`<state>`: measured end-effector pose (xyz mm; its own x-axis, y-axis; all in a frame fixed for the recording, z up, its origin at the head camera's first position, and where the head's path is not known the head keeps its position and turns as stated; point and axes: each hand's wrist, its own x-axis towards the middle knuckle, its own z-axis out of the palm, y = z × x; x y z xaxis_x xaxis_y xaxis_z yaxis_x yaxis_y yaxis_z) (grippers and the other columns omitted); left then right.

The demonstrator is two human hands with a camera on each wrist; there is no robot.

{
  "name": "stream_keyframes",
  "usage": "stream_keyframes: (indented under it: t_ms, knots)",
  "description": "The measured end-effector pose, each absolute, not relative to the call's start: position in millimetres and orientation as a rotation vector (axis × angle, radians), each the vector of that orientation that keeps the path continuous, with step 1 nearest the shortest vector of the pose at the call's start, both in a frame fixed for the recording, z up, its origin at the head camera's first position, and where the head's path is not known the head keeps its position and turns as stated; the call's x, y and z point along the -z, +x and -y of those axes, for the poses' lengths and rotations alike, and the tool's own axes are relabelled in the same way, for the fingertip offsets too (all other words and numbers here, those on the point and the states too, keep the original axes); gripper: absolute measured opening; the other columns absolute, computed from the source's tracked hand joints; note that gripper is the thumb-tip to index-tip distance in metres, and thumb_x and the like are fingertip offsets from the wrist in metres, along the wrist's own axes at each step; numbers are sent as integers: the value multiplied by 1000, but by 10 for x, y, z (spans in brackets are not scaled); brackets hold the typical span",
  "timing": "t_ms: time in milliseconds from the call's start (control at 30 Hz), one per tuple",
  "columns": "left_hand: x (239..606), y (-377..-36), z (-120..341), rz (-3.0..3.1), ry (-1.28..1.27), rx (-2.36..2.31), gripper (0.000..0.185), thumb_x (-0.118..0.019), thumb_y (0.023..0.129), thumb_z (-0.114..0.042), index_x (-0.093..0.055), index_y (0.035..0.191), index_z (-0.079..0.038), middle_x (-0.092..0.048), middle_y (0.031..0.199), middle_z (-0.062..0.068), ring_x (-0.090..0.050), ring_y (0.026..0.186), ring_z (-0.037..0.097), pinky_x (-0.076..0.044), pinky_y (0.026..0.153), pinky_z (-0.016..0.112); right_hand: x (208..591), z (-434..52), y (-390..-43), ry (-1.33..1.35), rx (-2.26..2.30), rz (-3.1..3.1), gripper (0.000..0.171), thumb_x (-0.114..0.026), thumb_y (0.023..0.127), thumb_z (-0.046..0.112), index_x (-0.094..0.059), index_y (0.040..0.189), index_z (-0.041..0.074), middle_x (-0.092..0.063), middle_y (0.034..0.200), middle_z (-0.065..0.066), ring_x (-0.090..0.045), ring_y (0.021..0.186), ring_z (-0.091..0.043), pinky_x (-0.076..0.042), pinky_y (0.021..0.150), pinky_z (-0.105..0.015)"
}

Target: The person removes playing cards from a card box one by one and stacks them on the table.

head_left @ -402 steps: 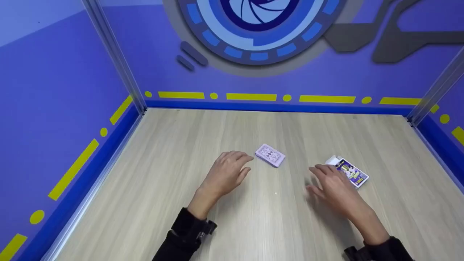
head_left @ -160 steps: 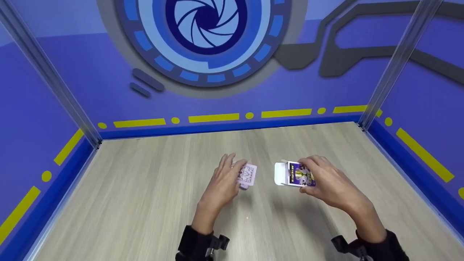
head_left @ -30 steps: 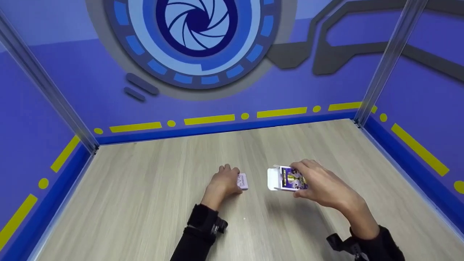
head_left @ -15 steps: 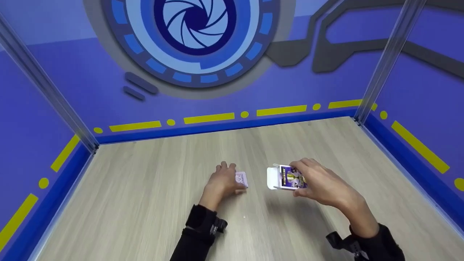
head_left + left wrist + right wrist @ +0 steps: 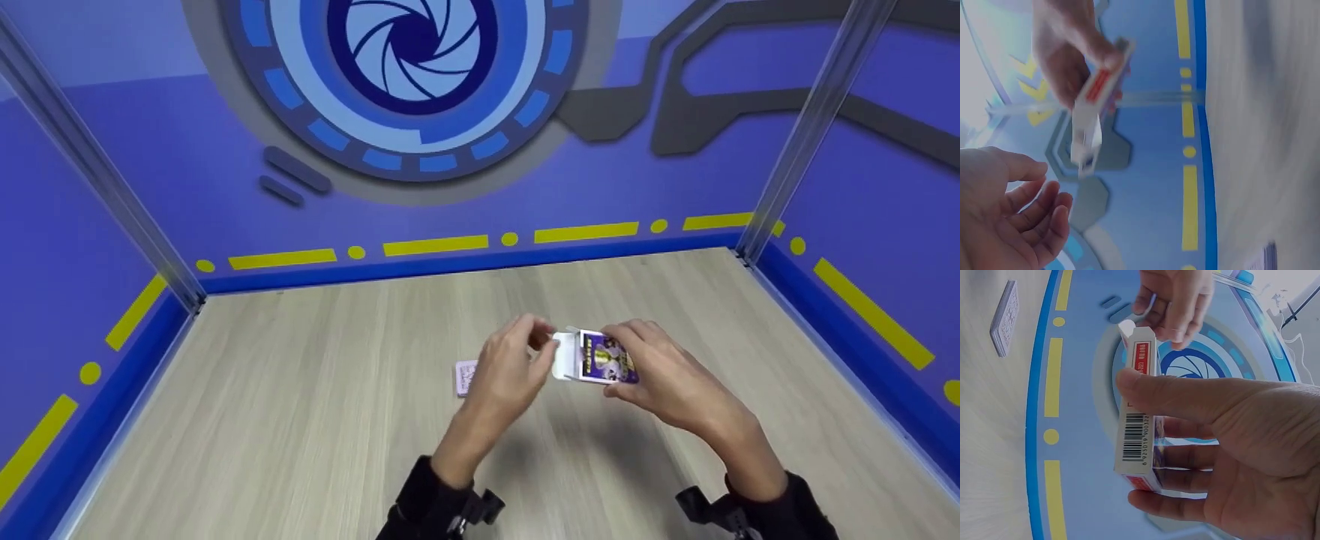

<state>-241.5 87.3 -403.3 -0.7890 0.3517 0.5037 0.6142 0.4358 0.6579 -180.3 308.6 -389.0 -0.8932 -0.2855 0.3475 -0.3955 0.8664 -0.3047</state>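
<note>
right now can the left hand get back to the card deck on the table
Probably yes. The left hand is up at the open flap of the card box, holding nothing, and the card deck lies flat on the table just beside it with nothing between them.

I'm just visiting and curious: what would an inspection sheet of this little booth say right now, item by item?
Surface: pale wood-grain table, flat and dry.
Job's things: card box, purple front, white flap open at its left end, held above the table; deck of cards lying on the table, partly hidden behind the left hand.
Clutter: nothing seen.
Hands: right hand grips the card box, thumb on the barcode side; left hand is at the box's open flap, fingers bent, whether it touches the flap is unclear.
Cables: nothing seen; black wrist straps on both arms.
Surroundings: blue walls with yellow dashes, a round shutter-like emblem, metal corner posts.
</note>
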Motion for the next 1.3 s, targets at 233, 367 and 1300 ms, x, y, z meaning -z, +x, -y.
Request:
stream_keyframes:
  t_ms: [233,367,1300]
  knots:
    - [4064,-2368,-1022,2335,-880,1326,15,-73,95,-4,-66,108,-6,-67,98,2,-64,85,10,-52,73,20,3882,-3049,-1828,498,-533,2694,71,-96,72,14,-60,133,2,-60,126,-14,-57,112,-28,-54,88,-46]
    - [4085,-2392,-1045,2345,-841,1390,20,-72,95,-3,-62,112,-5,-66,100,4,-64,87,12,-53,76,21,3881,-3027,-1851,517,-520,2650,70,-96,71,12,-60,131,3,-60,126,-13,-56,114,-29,-52,91,-48]
    - [4112,-2439,-965,2325,-780,1717,28,-76,91,1,-60,113,-4,-64,89,-1,-58,80,4,-53,72,22,3970,-2941,-1902,589,-416,2537,75,-99,65,9,-61,130,6,-59,127,-13,-56,115,-30,-52,93,-51]
